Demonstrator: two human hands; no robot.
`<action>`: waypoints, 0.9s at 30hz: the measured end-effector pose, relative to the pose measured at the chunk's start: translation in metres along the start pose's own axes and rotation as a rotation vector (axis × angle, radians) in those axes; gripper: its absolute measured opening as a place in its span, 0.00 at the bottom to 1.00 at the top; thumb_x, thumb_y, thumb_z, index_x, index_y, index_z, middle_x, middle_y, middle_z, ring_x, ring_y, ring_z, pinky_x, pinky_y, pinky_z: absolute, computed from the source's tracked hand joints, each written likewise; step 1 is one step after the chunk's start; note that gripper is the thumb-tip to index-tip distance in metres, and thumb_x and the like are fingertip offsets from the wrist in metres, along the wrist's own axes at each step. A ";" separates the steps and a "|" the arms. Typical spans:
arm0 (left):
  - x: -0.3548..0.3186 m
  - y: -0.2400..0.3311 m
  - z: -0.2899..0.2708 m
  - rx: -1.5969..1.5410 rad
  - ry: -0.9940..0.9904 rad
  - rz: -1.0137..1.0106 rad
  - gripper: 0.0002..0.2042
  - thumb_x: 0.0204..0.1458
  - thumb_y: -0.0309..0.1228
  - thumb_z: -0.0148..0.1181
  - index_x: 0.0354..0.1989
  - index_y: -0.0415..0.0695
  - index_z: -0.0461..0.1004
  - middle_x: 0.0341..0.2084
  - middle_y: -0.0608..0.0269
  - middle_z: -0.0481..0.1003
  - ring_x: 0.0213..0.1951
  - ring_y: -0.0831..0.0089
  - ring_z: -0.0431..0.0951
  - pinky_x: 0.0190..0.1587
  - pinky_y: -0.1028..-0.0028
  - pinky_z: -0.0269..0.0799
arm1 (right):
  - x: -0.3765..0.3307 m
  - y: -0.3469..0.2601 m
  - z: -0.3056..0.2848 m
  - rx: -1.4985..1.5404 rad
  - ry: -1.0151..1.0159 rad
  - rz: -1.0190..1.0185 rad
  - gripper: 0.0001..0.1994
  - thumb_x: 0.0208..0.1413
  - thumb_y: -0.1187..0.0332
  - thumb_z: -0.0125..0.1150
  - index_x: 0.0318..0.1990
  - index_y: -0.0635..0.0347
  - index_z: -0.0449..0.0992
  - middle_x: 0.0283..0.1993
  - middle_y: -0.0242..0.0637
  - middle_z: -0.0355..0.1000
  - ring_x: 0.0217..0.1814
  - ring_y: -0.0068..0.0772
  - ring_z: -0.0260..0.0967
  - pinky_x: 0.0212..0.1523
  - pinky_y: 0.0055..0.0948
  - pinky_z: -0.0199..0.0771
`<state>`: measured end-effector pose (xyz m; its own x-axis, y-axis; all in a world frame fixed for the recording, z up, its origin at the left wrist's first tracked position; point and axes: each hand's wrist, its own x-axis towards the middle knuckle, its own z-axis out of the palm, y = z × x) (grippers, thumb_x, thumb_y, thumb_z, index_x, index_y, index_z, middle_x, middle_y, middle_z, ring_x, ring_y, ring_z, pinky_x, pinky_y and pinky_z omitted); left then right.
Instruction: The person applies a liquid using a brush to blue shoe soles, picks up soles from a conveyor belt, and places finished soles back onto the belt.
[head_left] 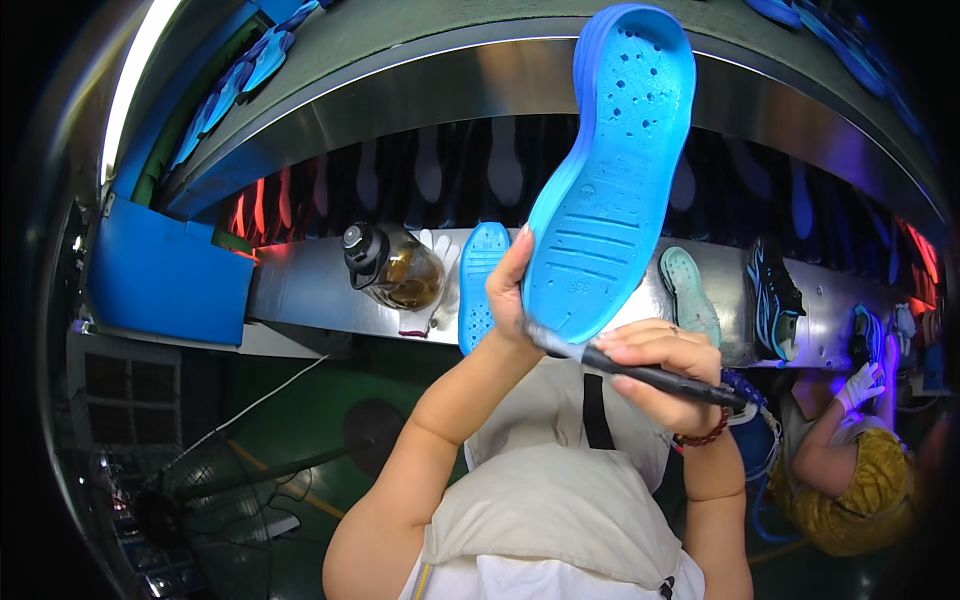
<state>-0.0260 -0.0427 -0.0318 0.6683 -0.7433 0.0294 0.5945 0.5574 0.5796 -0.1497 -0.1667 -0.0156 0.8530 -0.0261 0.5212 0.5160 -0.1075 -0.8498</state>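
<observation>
A large bright blue shoe sole (610, 215) is held up above the bench, toe end pointing away and its hollow, ribbed inner side facing me. My left hand (511, 290) grips it by the left edge near the heel. In my right hand (665, 360) is a black-handled brush (672, 384), its pale tip blurred against the heel rim beside my left hand. A thin cord or tube hangs near the handle's rear end. Behind my left wrist, another blue sole (484, 275) lies on the metal bench.
The metal bench (300, 290) also carries a bottle of brown liquid (405, 272), a white glove (440, 250), a pale green sole (690, 295) and a black-blue shoe (772, 300). Behind runs a conveyor (450, 65) over rows of soles. A gloved co-worker (850, 460) sits at right.
</observation>
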 end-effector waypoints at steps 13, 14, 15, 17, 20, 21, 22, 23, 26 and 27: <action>0.014 0.018 -0.007 -0.301 -0.189 -0.286 0.26 0.54 0.46 0.39 0.52 0.36 0.63 0.46 0.48 0.69 0.44 0.57 0.73 0.50 0.60 0.67 | 0.006 -0.008 -0.010 -0.212 -0.140 -0.060 0.09 0.35 0.79 0.63 0.30 0.65 0.75 0.33 0.43 0.74 0.38 0.39 0.72 0.40 0.31 0.72; 0.013 0.019 -0.006 -0.244 -0.078 -0.369 0.24 0.54 0.44 0.42 0.51 0.36 0.65 0.45 0.47 0.70 0.43 0.57 0.73 0.50 0.59 0.67 | 0.008 -0.017 -0.012 -0.192 -0.259 -0.080 0.09 0.35 0.77 0.65 0.29 0.63 0.75 0.33 0.41 0.74 0.38 0.38 0.73 0.40 0.30 0.72; 0.013 0.021 -0.005 -0.140 -0.055 -0.427 0.24 0.53 0.43 0.44 0.51 0.36 0.64 0.45 0.47 0.69 0.44 0.57 0.73 0.49 0.60 0.67 | 0.010 -0.019 -0.016 -0.103 -0.359 -0.078 0.10 0.35 0.76 0.66 0.30 0.62 0.76 0.34 0.41 0.75 0.37 0.37 0.73 0.39 0.29 0.72; 0.006 0.031 0.004 0.061 -0.001 -0.536 0.24 0.52 0.42 0.48 0.52 0.36 0.62 0.46 0.46 0.68 0.45 0.59 0.72 0.48 0.62 0.68 | 0.008 -0.016 -0.028 -0.126 -0.254 -0.011 0.12 0.35 0.77 0.66 0.32 0.62 0.77 0.36 0.43 0.74 0.37 0.37 0.74 0.39 0.29 0.72; 0.007 0.030 0.019 0.316 0.027 -0.715 0.27 0.49 0.45 0.52 0.53 0.38 0.62 0.47 0.46 0.67 0.45 0.60 0.70 0.46 0.66 0.68 | 0.008 -0.008 -0.040 -0.224 -0.368 0.053 0.10 0.40 0.78 0.63 0.34 0.61 0.76 0.37 0.41 0.74 0.39 0.36 0.73 0.40 0.29 0.72; 0.009 0.030 0.020 0.388 0.022 -0.783 0.28 0.48 0.45 0.52 0.53 0.39 0.62 0.47 0.46 0.66 0.45 0.60 0.70 0.45 0.67 0.67 | 0.006 -0.012 -0.042 -0.247 -0.467 0.056 0.09 0.41 0.78 0.62 0.34 0.61 0.76 0.37 0.39 0.74 0.39 0.36 0.73 0.39 0.28 0.73; 0.010 0.035 0.017 0.537 -0.076 -0.810 0.31 0.46 0.48 0.54 0.55 0.39 0.61 0.49 0.45 0.64 0.46 0.59 0.69 0.45 0.67 0.67 | 0.009 -0.017 -0.046 -0.373 -0.570 0.006 0.09 0.41 0.77 0.62 0.34 0.61 0.76 0.37 0.39 0.74 0.40 0.35 0.73 0.39 0.26 0.73; 0.008 0.038 0.016 0.550 -0.072 -0.826 0.32 0.46 0.49 0.54 0.55 0.39 0.61 0.49 0.45 0.65 0.46 0.59 0.69 0.45 0.67 0.67 | 0.011 -0.018 -0.050 -0.332 -0.555 0.023 0.10 0.41 0.77 0.62 0.35 0.61 0.76 0.37 0.39 0.74 0.40 0.35 0.73 0.39 0.26 0.73; 0.006 0.042 0.029 0.536 -0.016 -0.870 0.32 0.45 0.49 0.55 0.54 0.38 0.61 0.48 0.45 0.65 0.46 0.59 0.69 0.44 0.69 0.68 | 0.013 -0.017 -0.062 -0.270 -0.474 0.107 0.09 0.42 0.76 0.61 0.35 0.61 0.75 0.37 0.39 0.74 0.40 0.36 0.73 0.40 0.25 0.73; 0.008 0.040 0.029 0.613 -0.041 -0.873 0.32 0.45 0.49 0.55 0.54 0.38 0.61 0.47 0.45 0.65 0.46 0.59 0.69 0.43 0.69 0.68 | 0.011 -0.011 -0.065 -0.265 -0.524 0.141 0.09 0.43 0.75 0.61 0.35 0.61 0.75 0.37 0.39 0.74 0.39 0.36 0.73 0.40 0.25 0.72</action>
<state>-0.0102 -0.0369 0.0147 0.0975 -0.8134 -0.5734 0.5263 -0.4468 0.7234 -0.1506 -0.2304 0.0044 0.8715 0.4279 0.2394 0.4152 -0.3844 -0.8245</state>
